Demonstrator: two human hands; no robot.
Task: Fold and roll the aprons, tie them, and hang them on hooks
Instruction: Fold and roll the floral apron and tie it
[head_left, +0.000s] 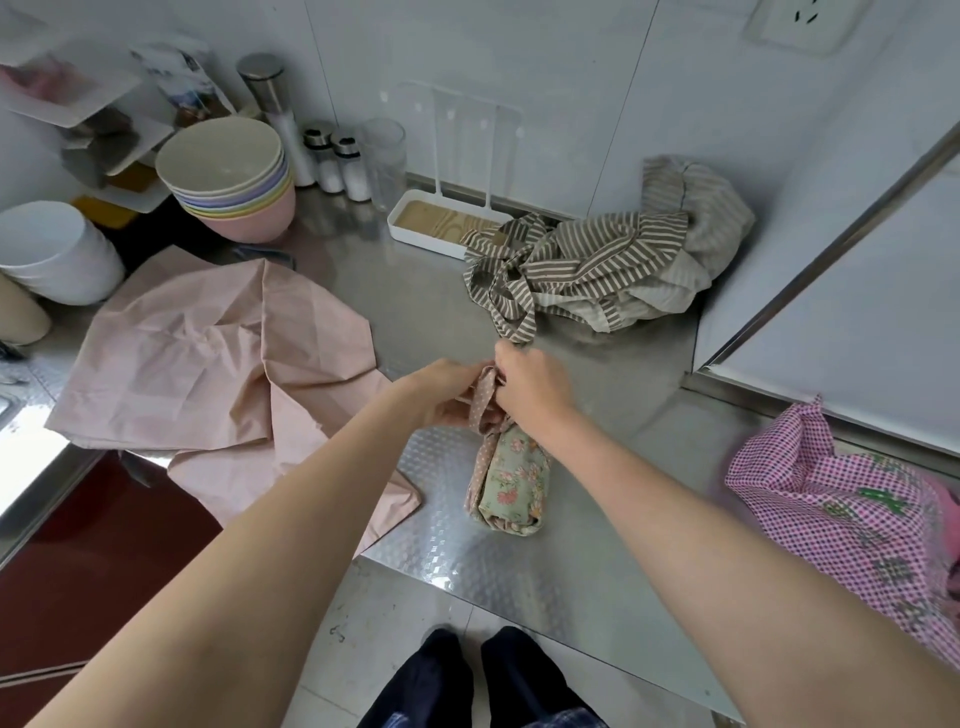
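Standing far to the left of the hands, a stack of white bowls (49, 249) sits beside a stack of pastel bowls (228, 176), with salt shakers (343, 161) and a clear glass (385, 156) behind them against the wall. Nearer, just left of the left hand, a plain pink apron (208, 353) lies spread and creased on the steel counter (519, 561), one corner hanging over the front edge.

At the centre, the left hand (444, 395) and the right hand (530, 384) meet, almost touching. Both have curled fingers pinching a dotted pink strap (485, 395) between them. The strap runs down to a rolled floral apron (511, 478), which lies on the counter directly below the hands, its near end pointing toward the person.

Beyond the right hand, a brown striped apron (608, 260) lies in a loose heap, one of its straps reaching down to just above the right knuckles. Behind that heap stands a white rack (441, 218) with a tray base.

Far right of the hands, a pink checked apron (831, 514) is bunched at the counter's edge.
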